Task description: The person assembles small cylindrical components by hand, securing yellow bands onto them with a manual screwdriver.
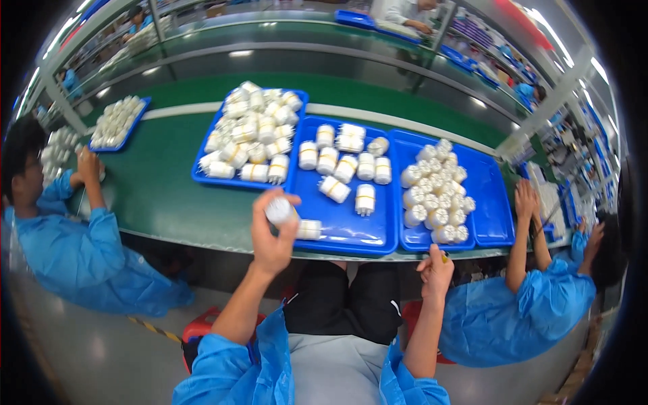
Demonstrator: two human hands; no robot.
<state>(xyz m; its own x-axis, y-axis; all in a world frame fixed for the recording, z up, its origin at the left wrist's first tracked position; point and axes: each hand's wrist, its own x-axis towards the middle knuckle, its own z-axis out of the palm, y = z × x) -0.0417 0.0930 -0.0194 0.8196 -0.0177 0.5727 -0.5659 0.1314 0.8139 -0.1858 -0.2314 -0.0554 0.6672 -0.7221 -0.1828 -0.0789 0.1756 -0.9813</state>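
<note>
My left hand (272,237) is raised over the near edge of the green table and grips a white cylindrical part (279,210) by its end. A second white cylinder with a yellow band (310,229) lies just right of that hand, on the middle blue tray (337,226). My right hand (437,271) hangs below the table edge, fingers closed around a small yellow-tipped object (444,257) that is mostly hidden. The middle tray carries several loose white cylinders (345,168).
A left blue tray (205,177) is heaped with white cylinders; a right blue tray (491,206) holds upright ones in a cluster. Persons in blue coats sit at left (64,243) and right (520,304). Another small tray (118,121) sits far left.
</note>
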